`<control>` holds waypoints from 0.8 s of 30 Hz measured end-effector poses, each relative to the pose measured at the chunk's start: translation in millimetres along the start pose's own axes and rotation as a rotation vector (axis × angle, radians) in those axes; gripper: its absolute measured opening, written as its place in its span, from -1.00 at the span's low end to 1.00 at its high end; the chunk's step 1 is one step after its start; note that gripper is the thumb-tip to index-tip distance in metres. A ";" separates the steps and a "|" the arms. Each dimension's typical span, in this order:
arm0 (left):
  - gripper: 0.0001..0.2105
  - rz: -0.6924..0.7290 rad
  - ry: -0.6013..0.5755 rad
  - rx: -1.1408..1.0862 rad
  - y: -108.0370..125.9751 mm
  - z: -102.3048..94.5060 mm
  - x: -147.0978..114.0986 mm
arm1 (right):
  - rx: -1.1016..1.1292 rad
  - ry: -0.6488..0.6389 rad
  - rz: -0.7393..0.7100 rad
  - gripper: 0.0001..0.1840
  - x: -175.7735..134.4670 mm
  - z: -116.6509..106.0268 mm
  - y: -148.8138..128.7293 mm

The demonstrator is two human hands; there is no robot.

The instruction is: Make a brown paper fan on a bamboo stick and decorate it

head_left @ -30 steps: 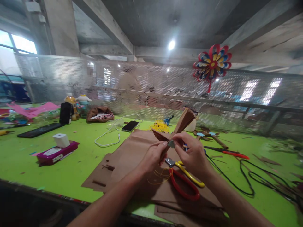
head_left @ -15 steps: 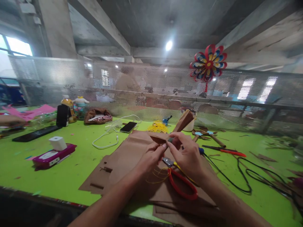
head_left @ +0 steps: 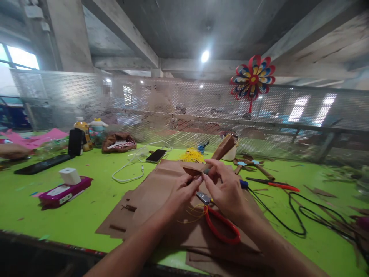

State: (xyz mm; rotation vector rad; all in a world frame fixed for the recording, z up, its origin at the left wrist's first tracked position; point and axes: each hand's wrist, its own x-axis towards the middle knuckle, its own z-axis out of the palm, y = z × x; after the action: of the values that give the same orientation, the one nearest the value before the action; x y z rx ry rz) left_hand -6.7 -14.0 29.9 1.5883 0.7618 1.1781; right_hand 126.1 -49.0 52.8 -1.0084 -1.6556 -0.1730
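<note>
My left hand [head_left: 186, 188] and my right hand [head_left: 226, 186] meet over a stack of brown paper sheets [head_left: 152, 188]. Between their fingertips is a folded, pleated piece of brown paper [head_left: 225, 147], with one end rising to the upper right and a flap pointing left. A small grey-green bit [head_left: 206, 171] shows at the pinched spot; what it is I cannot make out. Both hands are closed, thumbs against the paper. Below them, red-handled pliers [head_left: 223, 229] lie on the sheets, beside thin yellow strands [head_left: 196, 211].
To the right are a blue-handled tool [head_left: 243, 184] with a black cord, and a red-handled tool [head_left: 284, 187]. Yellow shreds [head_left: 191, 155], a phone [head_left: 156, 155] and a white cable [head_left: 127, 180] lie beyond. A purple power strip [head_left: 65, 193] and another person's hand [head_left: 13, 151] are left.
The brown paper's raised end has turned slightly in my fingers. Otherwise my hands stay almost in place. At the far left, the other person's hand has shifted slightly.
</note>
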 end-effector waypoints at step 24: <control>-0.67 -0.178 -0.006 -0.195 2.9 2.5 -1.8 | 0.030 0.146 0.106 -0.82 7.3 -14.2 24.0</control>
State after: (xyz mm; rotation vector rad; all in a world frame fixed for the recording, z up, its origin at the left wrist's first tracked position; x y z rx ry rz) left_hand -5.2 -17.4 31.9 1.3351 0.7440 1.0829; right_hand 152.9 -38.6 55.0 -1.0343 -1.4653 -0.1470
